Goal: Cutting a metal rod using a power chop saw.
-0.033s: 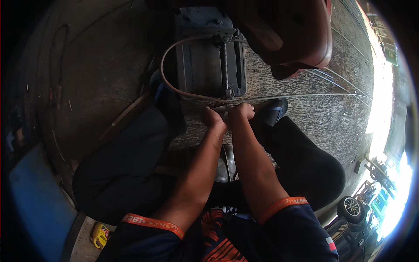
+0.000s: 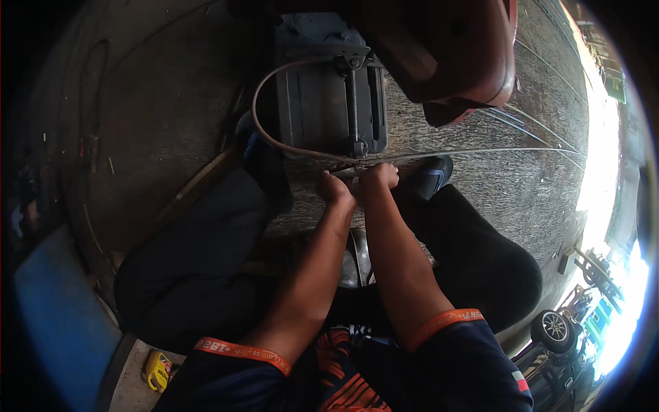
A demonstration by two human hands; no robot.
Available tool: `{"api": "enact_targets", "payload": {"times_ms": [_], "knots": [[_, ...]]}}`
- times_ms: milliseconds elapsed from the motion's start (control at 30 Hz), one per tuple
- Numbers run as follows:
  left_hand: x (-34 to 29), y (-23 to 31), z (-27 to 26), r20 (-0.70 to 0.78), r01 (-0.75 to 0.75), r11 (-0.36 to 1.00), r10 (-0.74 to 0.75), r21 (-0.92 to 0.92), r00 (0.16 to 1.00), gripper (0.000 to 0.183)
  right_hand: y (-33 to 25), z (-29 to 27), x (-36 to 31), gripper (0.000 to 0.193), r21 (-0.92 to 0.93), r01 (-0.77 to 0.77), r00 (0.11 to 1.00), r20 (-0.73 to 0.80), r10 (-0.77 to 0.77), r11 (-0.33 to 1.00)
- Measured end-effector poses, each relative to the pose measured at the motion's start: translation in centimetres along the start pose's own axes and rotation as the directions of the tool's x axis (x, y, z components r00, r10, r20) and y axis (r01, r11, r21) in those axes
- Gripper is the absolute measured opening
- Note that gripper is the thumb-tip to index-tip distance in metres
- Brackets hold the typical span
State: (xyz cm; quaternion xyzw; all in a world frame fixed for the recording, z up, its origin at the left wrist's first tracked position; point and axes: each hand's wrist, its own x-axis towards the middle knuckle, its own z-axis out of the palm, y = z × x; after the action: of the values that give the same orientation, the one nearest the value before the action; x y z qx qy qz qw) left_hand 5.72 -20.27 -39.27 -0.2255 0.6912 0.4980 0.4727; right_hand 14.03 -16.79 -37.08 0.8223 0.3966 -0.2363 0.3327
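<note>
A thin metal rod (image 2: 255,110) curves in a wide loop on the left of a grey metal machine base (image 2: 319,113). Just in front of the base, a long straight silver rod (image 2: 473,152) runs off to the right. My left hand (image 2: 335,189) and my right hand (image 2: 379,177) are close together below this spot. Both are closed around a short narrow metal piece (image 2: 349,172) that bridges them. Its kind, and whether it joins the rods, is hidden by my fingers. A threaded clamp screw (image 2: 353,103) stands above my hands on the base.
A reddish-brown machine housing (image 2: 473,55) overhangs the base at upper right. Several thin rods (image 2: 525,125) lie on the floor at right. My feet flank the base. A yellow object (image 2: 158,371) lies at lower left near a blue panel (image 2: 65,309); a wheel (image 2: 555,331) shows at lower right.
Hardly anything differs. The reddish-brown housing sits very slightly further left in view, and both hands keep their place and grip.
</note>
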Motion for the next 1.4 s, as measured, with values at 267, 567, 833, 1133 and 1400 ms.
{"api": "enact_targets", "payload": {"times_ms": [267,567,833,1133,1400], "knots": [[-7.9,2.7,0.1,0.114,-0.079,0.994,0.088,-0.077,0.99,0.023,-2.2,8.3,5.5,0.038,0.852,-0.394,0.913,0.406,-0.039,-0.346],[1.7,3.2,-1.8,0.353,0.453,0.881,-0.471,0.139,0.808,0.033,1.2,1.5,-1.2,0.029,0.6,-0.368,0.691,0.687,0.223,-0.71],[2.6,0.6,-1.9,0.719,0.137,0.957,-0.283,0.256,0.634,0.035,3.9,-2.1,-9.2,0.044,0.97,0.146,0.979,-0.114,-0.169,0.194],[-1.1,2.0,-0.9,0.684,0.174,0.962,-0.271,0.209,0.677,0.036,2.0,0.5,-7.3,0.028,0.699,0.563,0.827,-0.484,-0.288,0.442],[-0.9,0.9,-1.5,0.607,0.164,0.962,-0.266,0.219,0.749,0.036,2.4,-0.7,-6.9,0.028,0.854,0.427,0.853,-0.271,-0.446,0.298]]}}
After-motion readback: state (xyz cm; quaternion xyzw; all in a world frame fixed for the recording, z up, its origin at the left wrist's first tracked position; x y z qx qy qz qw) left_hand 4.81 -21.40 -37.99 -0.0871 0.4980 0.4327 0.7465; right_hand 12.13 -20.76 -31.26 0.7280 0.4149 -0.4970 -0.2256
